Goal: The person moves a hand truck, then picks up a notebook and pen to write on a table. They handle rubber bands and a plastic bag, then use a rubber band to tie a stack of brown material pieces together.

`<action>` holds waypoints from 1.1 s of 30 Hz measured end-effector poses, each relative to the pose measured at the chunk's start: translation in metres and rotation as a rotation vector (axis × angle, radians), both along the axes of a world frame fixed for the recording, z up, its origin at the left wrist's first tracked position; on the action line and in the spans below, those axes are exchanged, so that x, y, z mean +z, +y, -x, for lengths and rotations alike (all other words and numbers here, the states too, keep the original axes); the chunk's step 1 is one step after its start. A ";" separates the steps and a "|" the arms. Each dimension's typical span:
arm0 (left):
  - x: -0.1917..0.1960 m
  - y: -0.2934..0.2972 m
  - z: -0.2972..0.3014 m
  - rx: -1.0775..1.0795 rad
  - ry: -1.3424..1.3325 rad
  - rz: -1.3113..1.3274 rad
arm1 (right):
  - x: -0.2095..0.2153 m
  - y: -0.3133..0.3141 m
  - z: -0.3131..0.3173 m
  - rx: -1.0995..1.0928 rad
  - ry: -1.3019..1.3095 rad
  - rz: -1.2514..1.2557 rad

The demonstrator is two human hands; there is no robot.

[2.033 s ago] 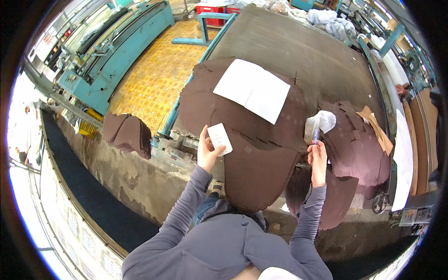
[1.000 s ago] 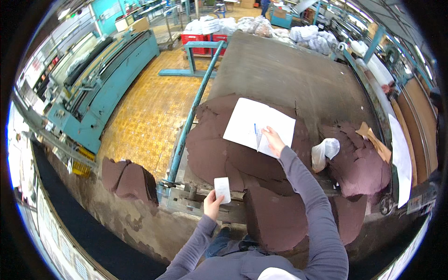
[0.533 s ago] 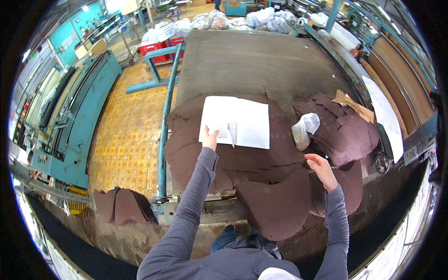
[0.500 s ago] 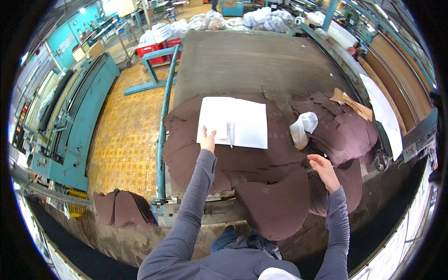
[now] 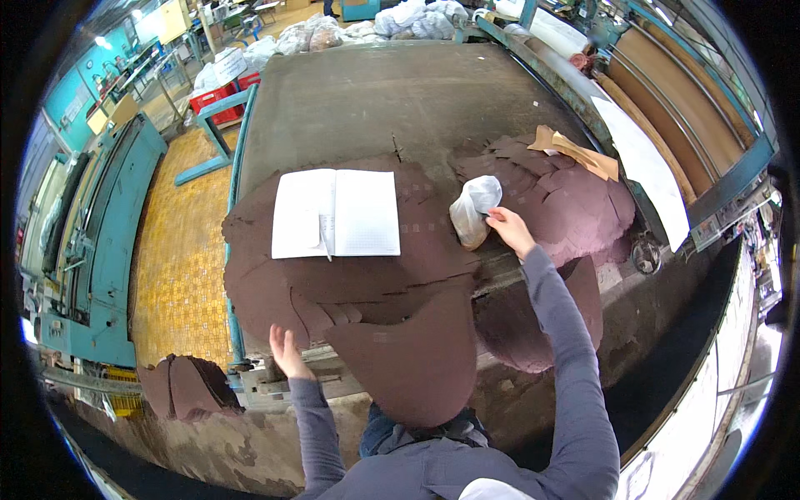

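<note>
My right hand (image 5: 512,232) reaches to a small, whitish plastic bag (image 5: 469,218), its fingertips pinched at the bag's right edge. What the bag holds is hard to make out. Over the table's near left edge, my left hand (image 5: 289,352) has its fingers apart and holds nothing. An open notebook (image 5: 367,212) with white pages lies on a spread of dark brown sheet pieces (image 5: 258,275), with a small paper and a pen-like thing on its left page. One large rounded brown piece (image 5: 408,354) hangs over the near edge in front of me.
Right of the bag lies a heap of overlapping brown pieces (image 5: 575,200) with tan paper (image 5: 575,152) on it. A blue rail (image 5: 236,267) runs along the table's left side. More brown pieces (image 5: 185,387) sit low at left. Wrapped bundles (image 5: 308,35) line the far end.
My left hand has left the notebook and come back toward the near edge. My right hand has moved forward to the plastic bag. The whole view has shifted to the right.
</note>
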State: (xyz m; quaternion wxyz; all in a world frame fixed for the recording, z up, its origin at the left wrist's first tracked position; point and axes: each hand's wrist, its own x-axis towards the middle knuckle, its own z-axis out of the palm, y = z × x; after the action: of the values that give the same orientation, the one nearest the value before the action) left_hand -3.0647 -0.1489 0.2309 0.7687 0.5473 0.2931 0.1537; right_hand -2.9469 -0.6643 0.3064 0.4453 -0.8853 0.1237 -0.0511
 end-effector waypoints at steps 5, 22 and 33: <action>0.021 -0.007 0.072 0.238 0.002 -0.088 | -0.103 -0.043 -0.103 -0.151 0.014 0.189; 0.177 -0.353 0.030 -0.561 -0.447 -0.024 | 0.006 -0.060 -0.057 0.949 0.156 -0.234; 0.041 -0.434 -0.065 -0.894 0.199 -0.519 | 0.014 -0.081 0.015 1.211 0.118 -0.013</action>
State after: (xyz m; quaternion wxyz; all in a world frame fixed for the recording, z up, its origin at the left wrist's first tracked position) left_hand -3.0000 -0.5830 0.2715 0.5667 0.8034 0.0547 -0.1744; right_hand -2.9623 -0.7454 0.3209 0.3931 -0.7968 -0.3773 0.2613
